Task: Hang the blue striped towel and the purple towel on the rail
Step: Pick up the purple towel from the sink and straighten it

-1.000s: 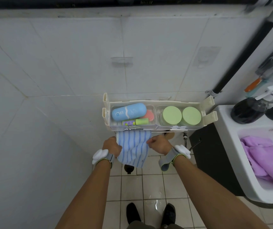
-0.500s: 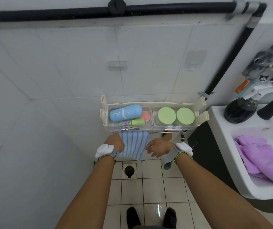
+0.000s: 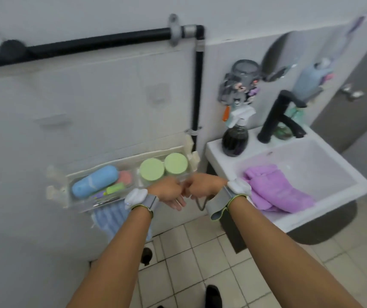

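below the clear wall shelf (image 3: 120, 192) the blue striped cloth towel (image 3: 109, 218) hangs from the rail. beside it the left hand (image 3: 169, 192) and right hand (image 3: 204, 185) meet, fingers loosely curled, holding nothing. the crumpled purple towel (image 3: 275, 190) lies in the white sink (image 3: 311, 210).

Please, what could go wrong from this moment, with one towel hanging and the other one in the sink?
1. The purple towel lies crumpled in the sink under the black faucet; it may be wet and drip on the floor tiles.
2. The blue striped towel hangs under the storage tray, partly hidden by the left arm, so its hold on the rail is unclear; hanging the second towel beside it might pull it off.
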`<state>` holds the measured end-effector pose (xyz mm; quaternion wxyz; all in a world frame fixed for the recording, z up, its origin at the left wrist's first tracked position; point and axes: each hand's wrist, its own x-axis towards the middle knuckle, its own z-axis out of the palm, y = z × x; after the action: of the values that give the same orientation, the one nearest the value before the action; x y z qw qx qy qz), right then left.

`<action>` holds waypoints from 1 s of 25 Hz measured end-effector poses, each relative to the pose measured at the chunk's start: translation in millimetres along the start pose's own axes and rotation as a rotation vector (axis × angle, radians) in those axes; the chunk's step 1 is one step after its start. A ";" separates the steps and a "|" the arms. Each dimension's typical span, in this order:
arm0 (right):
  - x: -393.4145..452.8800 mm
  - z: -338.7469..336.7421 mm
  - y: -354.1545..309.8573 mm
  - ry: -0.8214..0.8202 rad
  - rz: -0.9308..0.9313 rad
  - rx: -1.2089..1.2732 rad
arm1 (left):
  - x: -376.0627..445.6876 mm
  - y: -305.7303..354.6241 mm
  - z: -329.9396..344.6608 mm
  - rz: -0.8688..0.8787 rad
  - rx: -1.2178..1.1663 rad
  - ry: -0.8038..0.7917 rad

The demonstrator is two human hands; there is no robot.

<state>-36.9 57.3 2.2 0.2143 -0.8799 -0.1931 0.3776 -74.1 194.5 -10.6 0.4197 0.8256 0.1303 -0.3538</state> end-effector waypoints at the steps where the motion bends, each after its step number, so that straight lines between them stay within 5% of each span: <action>1: -12.5 -12.6 15.2 0.103 -0.019 -0.002 | 4.2 18.2 7.3 0.040 -0.022 0.010; 6: -49.9 -38.7 104.9 0.713 0.174 0.179 | 30.6 97.7 57.5 0.306 0.006 0.170; 10: -53.6 -23.8 158.1 0.548 0.573 -0.014 | 57.5 122.3 109.2 0.418 0.229 0.161; 12: -49.7 -16.0 170.3 0.488 0.508 0.035 | 66.1 126.3 126.2 0.418 0.409 0.136; 14: -49.1 -13.9 176.8 0.597 0.539 0.082 | 72.0 130.3 133.1 0.411 0.641 0.125; 19: -58.4 -28.7 180.5 0.739 0.459 0.267 | 76.9 136.5 130.2 0.387 0.796 0.057; 25: -89.0 -91.4 145.3 0.936 0.270 0.335 | 34.1 181.8 80.2 0.596 0.344 0.197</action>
<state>0.2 -129.6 34.9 0.3652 -0.9253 0.1022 -0.0068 5.4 17.1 43.1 0.3447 0.9161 -0.1381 -0.1513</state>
